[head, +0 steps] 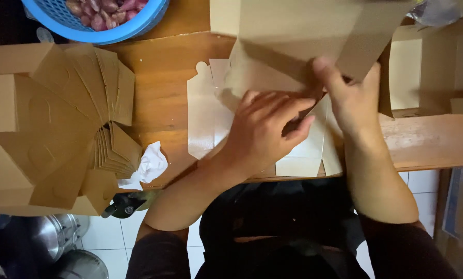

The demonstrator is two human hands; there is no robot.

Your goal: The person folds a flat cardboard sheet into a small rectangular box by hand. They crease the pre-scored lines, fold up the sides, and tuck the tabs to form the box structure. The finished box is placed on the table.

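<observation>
flat cardboard box blank (273, 67) lies under both pressing hands (304, 119)

a flat, unfolded cardboard box blank (205, 119), brown outside and pale whitish inside, lies inner face up on the wooden tabletop near its front edge, its far panels bent upward into a raised brown wall, its small tabs and flaps spread out toward both sides.
</observation>
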